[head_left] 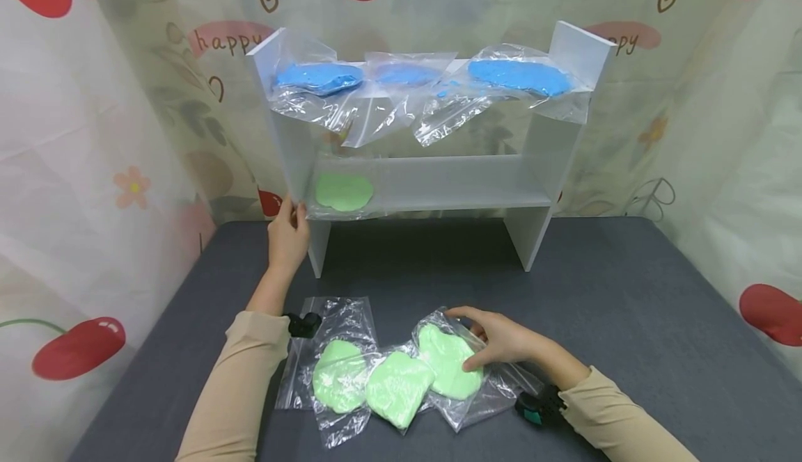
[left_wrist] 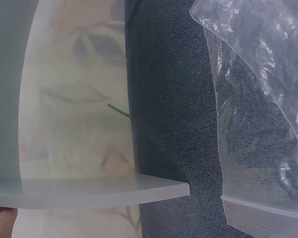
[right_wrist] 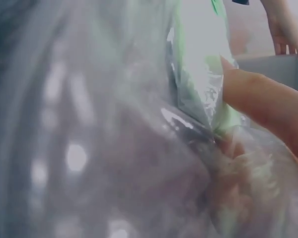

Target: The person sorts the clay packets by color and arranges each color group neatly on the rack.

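My left hand (head_left: 289,238) grips the left side of a white two-tier shelf (head_left: 451,182); some of its fingers (left_wrist: 2,221) show beneath the board in the left wrist view. On the near table lie three clear zip bags, each with a light green, clay-like lump. My right hand (head_left: 509,337) pinches the rightmost green bag (head_left: 446,361), thumb on its face and fingers at its upper edge. Partly overlapping are the middle green bag (head_left: 399,387) and the left green bag (head_left: 340,376). Another green bag (head_left: 343,192) lies at the left end of the lower shelf board.
Along the top board lie three bags with blue lumps: a left one (head_left: 321,78), a middle one (head_left: 406,74) and a right one (head_left: 520,76). Their plastic hangs over the front edge. The shelf stands on a dark table (head_left: 626,295) before a patterned curtain (head_left: 708,100).
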Demonstrator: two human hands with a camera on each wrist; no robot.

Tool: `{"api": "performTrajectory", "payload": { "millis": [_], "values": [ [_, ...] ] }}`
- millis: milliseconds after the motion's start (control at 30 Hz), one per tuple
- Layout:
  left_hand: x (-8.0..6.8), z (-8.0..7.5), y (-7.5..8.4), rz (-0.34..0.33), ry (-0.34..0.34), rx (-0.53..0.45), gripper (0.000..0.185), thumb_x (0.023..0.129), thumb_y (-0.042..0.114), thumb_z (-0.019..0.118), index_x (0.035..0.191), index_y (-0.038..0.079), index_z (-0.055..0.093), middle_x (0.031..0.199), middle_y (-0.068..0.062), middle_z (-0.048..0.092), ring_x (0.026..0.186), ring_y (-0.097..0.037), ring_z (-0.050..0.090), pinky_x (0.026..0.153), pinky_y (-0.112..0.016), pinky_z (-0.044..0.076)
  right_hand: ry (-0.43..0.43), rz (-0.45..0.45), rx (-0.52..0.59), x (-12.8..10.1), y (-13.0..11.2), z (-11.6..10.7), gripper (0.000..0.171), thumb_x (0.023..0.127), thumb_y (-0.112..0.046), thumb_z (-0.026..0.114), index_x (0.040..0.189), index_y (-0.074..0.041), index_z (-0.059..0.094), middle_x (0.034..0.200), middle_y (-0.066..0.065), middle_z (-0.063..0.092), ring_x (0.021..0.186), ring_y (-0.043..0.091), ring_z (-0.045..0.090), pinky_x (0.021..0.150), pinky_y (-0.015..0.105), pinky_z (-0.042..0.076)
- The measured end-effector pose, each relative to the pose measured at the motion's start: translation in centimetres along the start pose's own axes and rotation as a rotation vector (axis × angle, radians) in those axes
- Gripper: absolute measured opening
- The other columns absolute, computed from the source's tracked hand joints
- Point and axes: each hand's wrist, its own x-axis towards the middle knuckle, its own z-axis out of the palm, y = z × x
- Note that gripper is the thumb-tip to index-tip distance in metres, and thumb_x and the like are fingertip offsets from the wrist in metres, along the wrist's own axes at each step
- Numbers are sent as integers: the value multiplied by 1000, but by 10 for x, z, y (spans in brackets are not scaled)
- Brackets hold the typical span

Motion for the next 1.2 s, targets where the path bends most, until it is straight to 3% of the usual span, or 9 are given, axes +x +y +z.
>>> {"api": "performTrajectory", "payload": {
  "millis": [167,233,400,500,633,933,1200],
  "values": [
    [0,0,0,4,3,-2,40,99,19,40,136,7,45,129,-22,56,117,-36,57,89,-49,50,-8,-28,49,-1,4,0,80,78,-28,75,144,-11,33,56,-7,31,48,2,27,49,19,31],
    [-1,0,0,1,-2,-2,40,99,19,40,136,7,45,129,-22,56,117,-37,57,89,-49,50,-8,-43,68,-2,5,-1,79,79,-27,75,143,-10,33,64,-7,41,47,2,27,48,19,33],
    [-1,0,0,-2,-14,-4,40,99,19,40,137,7,44,131,-22,55,117,-37,56,89,-50,50,-9,-77,110,-6,5,-4,75,81,-24,73,143,-12,33,76,3,50,47,0,28,48,18,36],
    [-1,0,1,-2,-12,-5,40,99,19,40,137,6,44,130,-23,55,117,-37,56,89,-50,50,-3,-107,120,-7,7,-6,71,83,-22,71,142,-13,33,97,13,58,49,-1,33,49,18,38],
    [-1,0,1,-2,-4,-6,39,99,19,41,135,6,46,128,-24,56,116,-37,57,88,-50,51,14,-146,110,-8,10,-9,59,85,-20,68,136,-11,41,134,17,47,51,-1,35,48,18,38],
    [-1,1,1,11,14,-5,38,99,17,41,134,6,47,126,-24,57,115,-37,58,87,-50,51,72,-224,114,-8,14,-15,35,89,-17,64,121,-7,55,122,18,55,49,-2,29,46,18,38],
    [0,1,1,17,20,-11,36,98,16,42,132,5,48,125,-24,58,114,-37,58,86,-50,51,97,-266,117,-10,13,-19,23,90,-13,60,112,-5,61,111,18,61,50,-2,39,45,19,38]
  ]
}}
